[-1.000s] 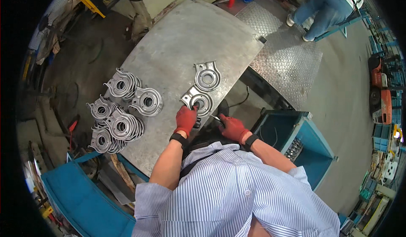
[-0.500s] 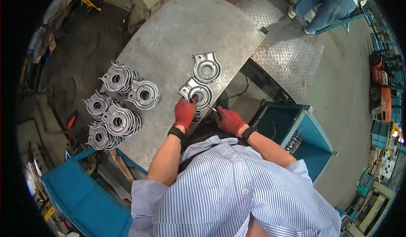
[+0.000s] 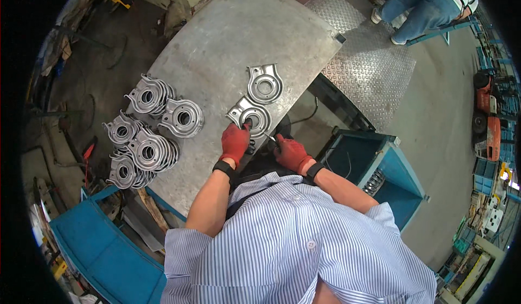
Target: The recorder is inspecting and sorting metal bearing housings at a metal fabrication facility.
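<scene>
A stamped metal bracket (image 3: 260, 121) with a round ring-shaped body lies flat near the table's right edge. My left hand (image 3: 236, 142), in a red glove with dark fingertips, is closed on its near side, the fingers at the central hole. In my right hand (image 3: 292, 154), also red-gloved, is a slim tool with a thin metal shaft (image 3: 269, 137). Its tip meets the bracket's near right rim; its exact kind is hidden by the fingers. Just beyond lies a second bracket of the same shape (image 3: 266, 77), touched by neither hand.
Several stacks of like brackets (image 3: 147, 151) stand on the left of the metal table (image 3: 211, 49). A blue bin (image 3: 399, 179) holding metal parts is at my right, a blue panel (image 3: 103, 244) at lower left. A person in jeans (image 3: 420, 11) sits at the far right.
The view has shifted slightly. Both hands stay at the near bracket, the tool still against its rim; otherwise nothing has clearly moved.
</scene>
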The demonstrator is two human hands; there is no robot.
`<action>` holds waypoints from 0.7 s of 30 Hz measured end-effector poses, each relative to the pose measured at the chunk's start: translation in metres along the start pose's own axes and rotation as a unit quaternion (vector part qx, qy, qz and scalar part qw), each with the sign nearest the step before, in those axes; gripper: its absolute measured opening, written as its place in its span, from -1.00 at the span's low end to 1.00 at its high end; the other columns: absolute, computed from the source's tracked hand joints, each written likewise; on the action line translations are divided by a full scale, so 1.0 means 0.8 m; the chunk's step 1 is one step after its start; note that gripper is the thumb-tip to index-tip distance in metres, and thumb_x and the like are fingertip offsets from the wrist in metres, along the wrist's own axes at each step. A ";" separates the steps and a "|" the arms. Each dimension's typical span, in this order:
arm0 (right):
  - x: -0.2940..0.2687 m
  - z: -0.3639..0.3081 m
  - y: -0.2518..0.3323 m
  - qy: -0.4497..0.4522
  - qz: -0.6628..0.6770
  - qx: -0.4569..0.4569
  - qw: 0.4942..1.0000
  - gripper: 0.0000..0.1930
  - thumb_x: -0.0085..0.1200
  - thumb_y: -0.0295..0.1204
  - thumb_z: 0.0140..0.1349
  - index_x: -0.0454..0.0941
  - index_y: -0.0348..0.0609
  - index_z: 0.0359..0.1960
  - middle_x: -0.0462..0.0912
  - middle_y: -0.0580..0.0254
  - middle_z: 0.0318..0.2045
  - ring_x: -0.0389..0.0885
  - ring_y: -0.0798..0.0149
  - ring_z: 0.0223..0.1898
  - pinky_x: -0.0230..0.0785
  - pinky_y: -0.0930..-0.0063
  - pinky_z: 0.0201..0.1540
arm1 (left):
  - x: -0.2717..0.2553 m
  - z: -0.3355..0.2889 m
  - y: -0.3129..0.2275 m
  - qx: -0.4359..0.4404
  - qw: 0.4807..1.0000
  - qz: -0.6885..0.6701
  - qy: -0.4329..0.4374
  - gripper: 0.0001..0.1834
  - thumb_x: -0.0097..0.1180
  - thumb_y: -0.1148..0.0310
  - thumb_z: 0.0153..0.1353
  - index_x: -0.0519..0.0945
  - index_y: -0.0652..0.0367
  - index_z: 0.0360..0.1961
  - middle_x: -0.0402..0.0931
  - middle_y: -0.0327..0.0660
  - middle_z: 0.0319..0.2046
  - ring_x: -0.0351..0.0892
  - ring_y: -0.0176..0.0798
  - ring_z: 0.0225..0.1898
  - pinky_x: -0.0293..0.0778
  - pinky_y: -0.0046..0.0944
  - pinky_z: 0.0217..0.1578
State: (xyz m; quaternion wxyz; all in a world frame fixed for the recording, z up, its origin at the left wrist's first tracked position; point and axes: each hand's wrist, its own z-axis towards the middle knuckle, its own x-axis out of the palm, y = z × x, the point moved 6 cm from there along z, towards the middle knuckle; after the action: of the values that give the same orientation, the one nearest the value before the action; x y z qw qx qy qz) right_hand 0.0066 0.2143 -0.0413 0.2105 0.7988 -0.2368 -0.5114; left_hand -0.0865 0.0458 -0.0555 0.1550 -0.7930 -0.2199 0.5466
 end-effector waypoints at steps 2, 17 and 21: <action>0.001 0.001 0.000 0.015 -0.001 0.013 1.000 -0.52 0.04 -0.27 0.09 0.31 -0.34 -0.02 0.59 -0.17 -0.36 0.56 -0.15 -0.25 0.38 0.07 -0.21 | -0.001 0.000 0.000 -0.002 1.000 0.004 -0.004 -0.49 0.08 -0.01 0.11 0.54 0.37 -0.38 0.54 0.19 -0.32 0.51 0.21 -0.19 0.40 0.02 -0.15; 0.006 -0.001 -0.003 -0.025 0.005 0.005 1.000 -0.57 0.07 -0.27 0.08 0.35 -0.31 -0.09 0.58 -0.18 -0.38 0.56 -0.15 -0.27 0.38 0.07 -0.22 | 0.004 0.002 0.004 0.006 1.000 0.003 -0.006 -0.47 0.07 -0.03 0.11 0.54 0.36 -0.39 0.53 0.20 -0.33 0.51 0.23 -0.20 0.40 0.02 -0.16; 0.011 -0.004 -0.009 -0.045 0.013 -0.011 0.999 -0.55 0.05 -0.26 0.09 0.36 -0.32 -0.05 0.58 -0.20 -0.36 0.56 -0.15 -0.29 0.39 0.07 -0.24 | 0.000 -0.001 -0.005 -0.006 0.999 -0.028 0.021 -0.46 0.05 -0.04 0.12 0.54 0.37 -0.37 0.54 0.19 -0.31 0.51 0.22 -0.19 0.40 0.02 -0.14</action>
State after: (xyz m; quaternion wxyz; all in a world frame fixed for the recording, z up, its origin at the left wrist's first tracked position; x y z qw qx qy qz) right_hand 0.0141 0.2155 -0.0506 0.2147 0.7693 -0.2509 -0.5469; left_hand -0.0863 0.0492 -0.0527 0.1701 -0.7988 -0.2416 0.5240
